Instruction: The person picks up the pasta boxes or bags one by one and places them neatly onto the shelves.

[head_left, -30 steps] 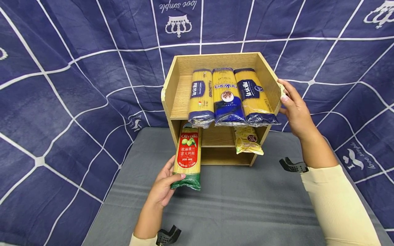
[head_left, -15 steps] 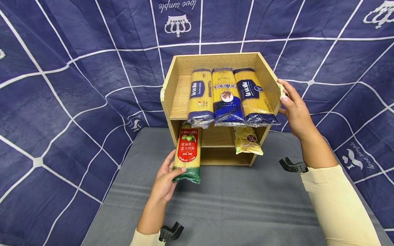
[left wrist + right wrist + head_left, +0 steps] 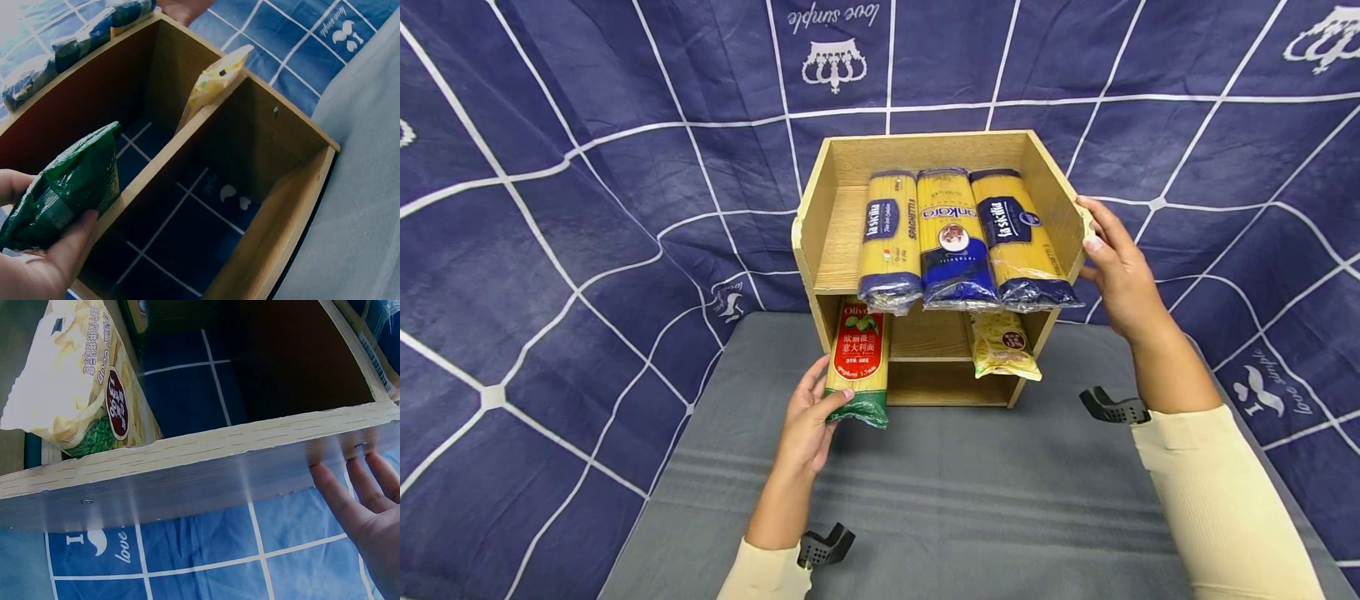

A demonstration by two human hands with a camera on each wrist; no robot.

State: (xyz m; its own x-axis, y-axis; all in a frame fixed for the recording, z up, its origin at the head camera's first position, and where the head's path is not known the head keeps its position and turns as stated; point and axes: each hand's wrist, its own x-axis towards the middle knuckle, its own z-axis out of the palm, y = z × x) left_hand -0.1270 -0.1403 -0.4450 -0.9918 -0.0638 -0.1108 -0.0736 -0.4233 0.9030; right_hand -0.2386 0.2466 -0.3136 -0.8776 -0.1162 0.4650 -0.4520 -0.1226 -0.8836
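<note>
A red-labelled pack of spaghetti (image 3: 857, 367) with a green end lies partly inside the left of the shelf's middle compartment. My left hand (image 3: 808, 417) grips its near end, thumb on top and fingers at the left side. In the left wrist view that green end (image 3: 75, 181) sticks out past the board, between thumb and fingers. My right hand (image 3: 1120, 271) touches the outer right side of the wooden shelf (image 3: 820, 242), near its front edge. In the right wrist view, fairly straight fingers (image 3: 340, 494) rest against the side panel.
On the top shelf lie three spaghetti packs (image 3: 958, 242), their ends overhanging the front. A yellow bag (image 3: 1006, 346) pokes out at the middle compartment's right. Grey cloth (image 3: 970, 492) covers the table; blue checked cloth (image 3: 625, 233) hangs around behind.
My left hand has pushed the red-labelled spaghetti pack farther back into the middle compartment, so less of it sticks out. The right hand has stayed at the shelf's side.
</note>
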